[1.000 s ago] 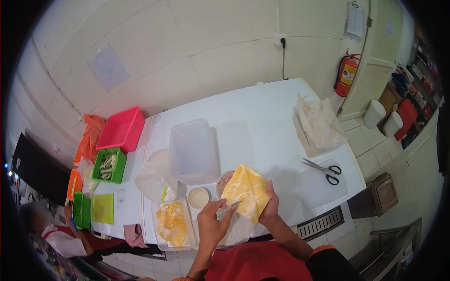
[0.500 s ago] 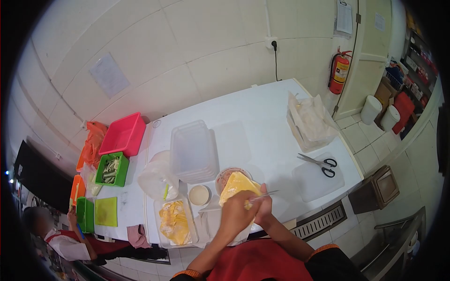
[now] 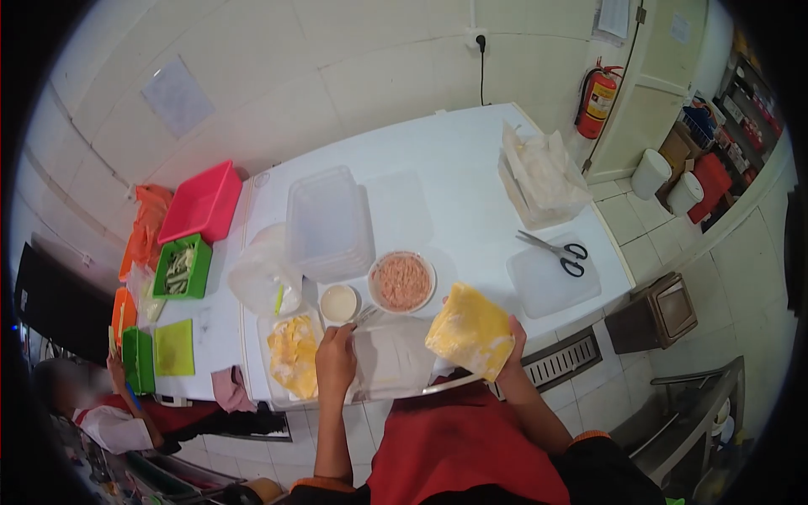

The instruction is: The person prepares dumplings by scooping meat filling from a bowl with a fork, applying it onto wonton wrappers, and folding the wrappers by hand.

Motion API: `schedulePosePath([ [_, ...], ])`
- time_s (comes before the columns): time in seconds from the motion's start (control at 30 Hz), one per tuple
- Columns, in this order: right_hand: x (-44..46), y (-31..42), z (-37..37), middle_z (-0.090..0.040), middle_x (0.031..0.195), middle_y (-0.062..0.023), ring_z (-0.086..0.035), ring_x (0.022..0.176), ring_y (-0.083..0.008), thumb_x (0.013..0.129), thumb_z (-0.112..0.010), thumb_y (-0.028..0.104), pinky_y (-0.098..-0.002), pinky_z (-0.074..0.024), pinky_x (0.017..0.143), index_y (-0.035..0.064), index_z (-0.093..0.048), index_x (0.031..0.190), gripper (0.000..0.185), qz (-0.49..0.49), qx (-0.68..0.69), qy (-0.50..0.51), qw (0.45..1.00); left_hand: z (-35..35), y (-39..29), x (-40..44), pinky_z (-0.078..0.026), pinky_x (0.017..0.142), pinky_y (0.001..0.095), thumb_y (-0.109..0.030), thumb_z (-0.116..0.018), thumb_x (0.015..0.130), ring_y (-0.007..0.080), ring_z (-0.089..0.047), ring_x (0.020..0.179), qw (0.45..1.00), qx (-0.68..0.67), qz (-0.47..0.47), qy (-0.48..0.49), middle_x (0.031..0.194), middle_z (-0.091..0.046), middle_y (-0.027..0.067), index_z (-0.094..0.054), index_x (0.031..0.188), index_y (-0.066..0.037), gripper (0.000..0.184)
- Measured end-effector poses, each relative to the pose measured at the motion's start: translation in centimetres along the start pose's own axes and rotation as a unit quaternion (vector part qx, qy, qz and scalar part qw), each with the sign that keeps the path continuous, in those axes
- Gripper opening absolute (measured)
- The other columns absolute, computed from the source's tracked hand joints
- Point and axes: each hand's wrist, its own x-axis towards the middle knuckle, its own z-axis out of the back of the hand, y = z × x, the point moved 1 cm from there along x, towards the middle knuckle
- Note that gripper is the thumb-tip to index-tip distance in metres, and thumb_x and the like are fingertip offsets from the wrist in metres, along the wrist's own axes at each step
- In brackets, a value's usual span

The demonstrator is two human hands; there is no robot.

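Observation:
Yellow wrapper sheets (image 3: 471, 331), dusted with white powder, rest in my right hand (image 3: 515, 345), raised at the table's front edge. My left hand (image 3: 336, 358) is closed around a thin metal utensil (image 3: 365, 316), beside a small bowl of pale liquid (image 3: 339, 303). Behind the hands sits a bowl of pinkish minced filling (image 3: 402, 282). More yellow wrappers (image 3: 293, 355) lie in a clear tray left of my left hand. Between my hands is a tray with a whitish lining (image 3: 391, 358).
Stacked clear containers (image 3: 326, 220) stand behind the bowls. Scissors (image 3: 555, 250) lie on a translucent lid (image 3: 551, 286) at right, near a paper-lined box (image 3: 543, 181). A co-worker (image 3: 118, 421) is at far left, by green bins (image 3: 183, 267).
My hands have moved apart; the left went left with the utensil, the right holds the yellow sheets farther right. The bowl of filling is now uncovered. The view has shifted.

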Motion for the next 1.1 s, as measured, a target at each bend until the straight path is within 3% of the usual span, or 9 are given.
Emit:
schedulePosePath([
  [0.1, -0.1, 1.0, -1.3, -0.051, 0.134, -0.0224, -0.056, 0.117, -0.0361, 0.088, -0.052, 0.034, -0.0474, -0.0466, 0.099, -0.0047, -0.037, 0.139, 0.066, -0.024, 0.008, 0.006, 1.0, -1.9, 0.7, 0.7, -0.051, 0.067, 0.0437, 0.0, -0.057, 0.083, 0.0354, -0.064, 0.081, 0.999, 0.031, -0.01, 0.013, 0.092, -0.062, 0.0149, -0.068, 0.102, -0.008, 0.024],
  [0.2, -0.5, 2.0, 0.2, -0.052, 0.133, -0.0229, -0.057, 0.116, -0.0359, 0.087, -0.052, 0.03, -0.0467, -0.0473, 0.098, -0.0057, -0.038, 0.138, 0.064, -0.056, 0.031, 0.006, 0.998, -3.8, 0.7, 2.6, -0.053, 0.064, 0.0423, -0.002, -0.057, 0.08, 0.0322, -0.065, 0.078, 0.995, 0.088, -0.037, 0.031, 0.09, -0.063, 0.0116, -0.07, 0.1, -0.011, 0.025],
  [0.37, -1.1, 3.0, 1.1, -0.053, 0.13, -0.0233, -0.059, 0.112, -0.0358, 0.086, -0.052, 0.03, -0.0457, -0.0486, 0.095, -0.0058, -0.039, 0.137, 0.064, -0.035, 0.026, 0.003, 0.999, -4.4, 0.2, 4.9, -0.053, 0.063, 0.0423, 0.0, -0.057, 0.077, 0.0305, -0.067, 0.077, 0.973, 0.181, -0.087, 0.114, 0.086, -0.063, 0.0081, -0.072, 0.099, -0.014, 0.03],
  [0.47, -1.5, 3.7, 0.7, -0.054, 0.129, -0.0232, -0.059, 0.11, -0.0353, 0.086, -0.052, 0.03, -0.0452, -0.0489, 0.094, -0.0058, -0.039, 0.136, 0.063, -0.03, 0.022, 0.002, 0.999, -3.8, -0.7, 5.9, -0.054, 0.06, 0.0412, -0.004, -0.056, 0.08, 0.0285, -0.066, 0.073, 0.97, 0.199, -0.109, 0.085, 0.083, -0.062, 0.0084, -0.072, 0.097, -0.014, 0.026],
  [0.57, -1.4, 4.2, 0.5, -0.054, 0.129, -0.0232, -0.059, 0.11, -0.035, 0.085, -0.052, 0.03, -0.0447, -0.0491, 0.094, -0.0059, -0.04, 0.136, 0.063, -0.023, 0.01, -0.006, 1.0, -5.1, 0.4, 6.2, -0.054, 0.061, 0.0414, -0.004, -0.055, 0.08, 0.0287, -0.067, 0.074, 0.956, 0.236, -0.122, 0.127, 0.086, -0.063, 0.0081, -0.072, 0.097, -0.015, 0.026],
  [0.83, 0.3, 5.2, 0.4, -0.056, 0.127, -0.0217, -0.06, 0.108, -0.0328, 0.084, -0.052, 0.03, -0.0419, -0.0498, 0.092, -0.0057, -0.043, 0.134, 0.062, -0.025, -0.026, -0.011, 0.999, -4.3, -0.2, 6.9, -0.054, 0.063, 0.0421, -0.005, -0.056, 0.081, 0.0291, -0.068, 0.077, 0.954, 0.223, -0.121, 0.163, 0.086, -0.064, 0.0077, -0.073, 0.096, -0.016, 0.026],
  [0.93, 1.0, 5.4, 0.6, -0.057, 0.126, -0.0204, -0.061, 0.108, -0.0316, 0.084, -0.052, 0.03, -0.0416, -0.0498, 0.092, -0.0051, -0.045, 0.133, 0.06, -0.018, -0.098, -0.087, 0.991, -3.3, -1.1, 7.8, -0.054, 0.064, 0.0421, -0.004, -0.057, 0.08, 0.0295, -0.068, 0.077, 0.95, 0.23, -0.103, 0.184, 0.086, -0.065, 0.008, -0.072, 0.096, -0.016, 0.026],
  [1.03, 1.9, 5.3, 0.9, -0.065, 0.109, -0.0168, -0.065, 0.095, -0.0292, 0.084, -0.05, 0.029, -0.0404, -0.0525, 0.085, -0.0023, -0.056, 0.119, 0.047, -0.024, -0.08, -0.111, 0.99, -4.8, -0.6, 7.9, -0.054, 0.064, 0.0427, -0.002, -0.057, 0.079, 0.03, -0.068, 0.078, 0.946, 0.254, -0.082, 0.183, 0.087, -0.065, 0.0084, -0.071, 0.098, -0.016, 0.028],
  [1.1, 2.6, 5.3, 1.7, -0.065, 0.11, -0.0174, -0.065, 0.096, -0.0293, 0.084, -0.051, 0.028, -0.0405, -0.0527, 0.085, -0.0027, -0.055, 0.12, 0.048, -0.04, -0.069, -0.093, 0.992, -5.2, -0.6, 7.5, -0.054, 0.065, 0.0431, -0.002, -0.058, 0.079, 0.0304, -0.068, 0.078, 0.944, 0.255, -0.078, 0.195, 0.088, -0.066, 0.009, -0.071, 0.099, -0.016, 0.028],
])
